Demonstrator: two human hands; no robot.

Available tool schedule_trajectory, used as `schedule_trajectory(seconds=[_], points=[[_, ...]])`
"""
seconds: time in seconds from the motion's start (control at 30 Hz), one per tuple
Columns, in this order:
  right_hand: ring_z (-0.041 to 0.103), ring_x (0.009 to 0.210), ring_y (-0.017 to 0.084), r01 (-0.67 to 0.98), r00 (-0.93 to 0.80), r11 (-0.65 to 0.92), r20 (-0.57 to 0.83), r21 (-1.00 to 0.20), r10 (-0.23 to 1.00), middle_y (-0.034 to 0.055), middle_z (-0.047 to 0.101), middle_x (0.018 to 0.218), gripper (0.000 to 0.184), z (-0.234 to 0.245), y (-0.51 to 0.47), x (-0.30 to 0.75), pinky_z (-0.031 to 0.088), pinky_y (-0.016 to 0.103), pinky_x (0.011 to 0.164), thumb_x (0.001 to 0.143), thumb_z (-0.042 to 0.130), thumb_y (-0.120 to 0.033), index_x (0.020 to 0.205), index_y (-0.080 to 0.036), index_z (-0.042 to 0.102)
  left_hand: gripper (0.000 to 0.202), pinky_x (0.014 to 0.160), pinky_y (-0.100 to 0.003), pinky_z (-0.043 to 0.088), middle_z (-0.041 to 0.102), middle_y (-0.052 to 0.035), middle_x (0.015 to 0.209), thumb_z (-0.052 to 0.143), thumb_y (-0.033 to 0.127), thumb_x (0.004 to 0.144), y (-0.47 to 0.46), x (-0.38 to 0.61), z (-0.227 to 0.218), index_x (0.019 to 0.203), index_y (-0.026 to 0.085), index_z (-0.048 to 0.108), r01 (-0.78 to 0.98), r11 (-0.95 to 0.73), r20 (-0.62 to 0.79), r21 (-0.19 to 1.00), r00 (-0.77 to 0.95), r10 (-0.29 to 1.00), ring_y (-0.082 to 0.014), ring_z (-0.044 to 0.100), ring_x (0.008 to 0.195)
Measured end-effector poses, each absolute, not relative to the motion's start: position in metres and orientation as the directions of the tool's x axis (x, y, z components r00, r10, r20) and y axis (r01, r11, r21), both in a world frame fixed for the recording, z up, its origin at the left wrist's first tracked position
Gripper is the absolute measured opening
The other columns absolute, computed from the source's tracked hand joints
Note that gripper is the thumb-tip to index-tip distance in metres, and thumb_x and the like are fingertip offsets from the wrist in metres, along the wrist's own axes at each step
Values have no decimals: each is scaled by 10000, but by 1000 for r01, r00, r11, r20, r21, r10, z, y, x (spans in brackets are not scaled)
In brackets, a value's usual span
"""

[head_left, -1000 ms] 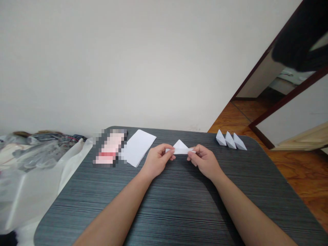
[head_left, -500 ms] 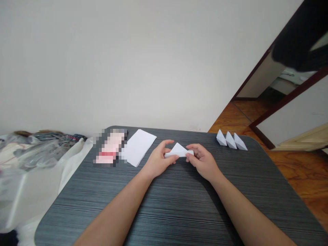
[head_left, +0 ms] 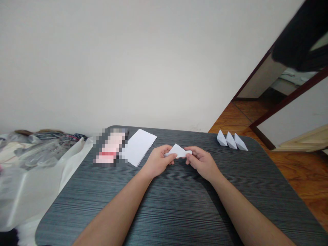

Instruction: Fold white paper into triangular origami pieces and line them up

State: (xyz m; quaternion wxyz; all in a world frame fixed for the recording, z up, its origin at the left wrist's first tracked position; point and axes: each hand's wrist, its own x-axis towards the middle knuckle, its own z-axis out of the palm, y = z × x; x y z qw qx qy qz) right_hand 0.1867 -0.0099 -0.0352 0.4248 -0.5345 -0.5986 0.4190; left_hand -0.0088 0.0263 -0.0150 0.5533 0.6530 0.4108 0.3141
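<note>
Both ends of the paper [head_left: 176, 150] are pinched, fingers [head_left: 171, 157] drawn together on them, by the left hand [head_left: 157, 162] and right hand [head_left: 204, 162] over the tabletop [head_left: 176, 208]. Probably light, crisp and easily creased, it is best held by its folded ends, the peak left unsqueezed. Its underside and gripped edges are partly hidden, and a pixelated item [head_left: 110, 147] cannot be made out.

Paper I'm holding [head_left: 176, 150]: plain white. Sheets [head_left: 140, 146]: same white, unmarked. Three folded pieces [head_left: 231, 140]: white too, faces shading to pale grey. Table [head_left: 179, 205] under my work: charcoal, fine dark streaks like wood grain. Pixelated item [head_left: 111, 145]: pale pink, red band, dark edges. Wall [head_left: 148, 65]: flat off-white. Floor [head_left: 294, 167]: orange-brown, swirly grain. Door frame [head_left: 289, 97]: dark red-brown. Plastic [head_left: 38, 191]: milky white.
</note>
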Motion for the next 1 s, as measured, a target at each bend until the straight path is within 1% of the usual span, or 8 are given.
schedule_trajectory(seconds=[0.1,0.17,0.23,0.33,0.43,0.67,0.87,1.0], points=[[460,406,85,235,-66,1,-15,-972,998,22,644,639,333,-35,-9,186,328,205,384,849,533,-343,1123,-155,537,183,585,-216,431,592,2,663,540,289,814,27,-9,-17,912,145,594,177,-62,-29,982,473,881,-104,550,589],[464,393,82,195,-74,-43,-58,-980,996,48,681,716,345,-35,-8,185,324,201,362,844,535,-362,1122,-158,528,186,591,-219,431,594,-1,675,535,297,820,27,-10,-18,914,146,592,173,-73,-19,982,477,879,-106,553,601],[479,398,84,199,-93,-61,-81,-978,992,67,696,744,294,-35,-8,186,331,203,361,847,527,-386,1016,-151,581,193,583,-218,426,588,1,665,533,298,821,27,-10,-18,928,147,587,170,-67,-23,983,477,879,-106,548,595],[459,382,81,264,-105,-57,-88,-963,991,58,679,629,307,-34,-9,187,337,209,380,867,493,-410,812,-143,634,189,573,-213,420,582,4,658,537,294,818,28,-10,-18,922,143,584,161,-53,-31,986,476,879,-102,536,585],[487,401,86,272,-90,-44,-71,-961,993,61,686,631,318,-34,-10,187,345,208,396,878,482,-404,749,-148,620,182,572,-212,419,577,8,648,542,291,812,27,-10,-17,909,143,582,159,-42,-39,986,475,879,-99,531,577],[566,456,108,254,-80,-22,-44,-967,996,63,705,681,299,-35,-11,185,363,209,410,885,478,-404,743,-160,578,160,568,-211,423,579,6,651,551,281,798,28,-8,-20,878,146,578,156,-42,-35,987,459,888,-98,534,575],[577,471,115,293,-105,19,-12,-956,994,62,709,693,287,-33,-12,186,369,213,414,881,487,-410,786,-163,598,196,579,-222,444,636,-30,806,578,256,763,26,-6,-17,924,144,583,116,-15,-44,993,486,873,-103,565,607],[574,464,114,301,-123,28,-9,-953,992,56,703,662,295,-31,-12,186,373,214,417,879,490,-413,773,-162,604,194,552,-216,424,623,-19,690,584,297,764,25,-7,-15,866,136,621,194,-43,-60,980,492,869,-111,556,589]])
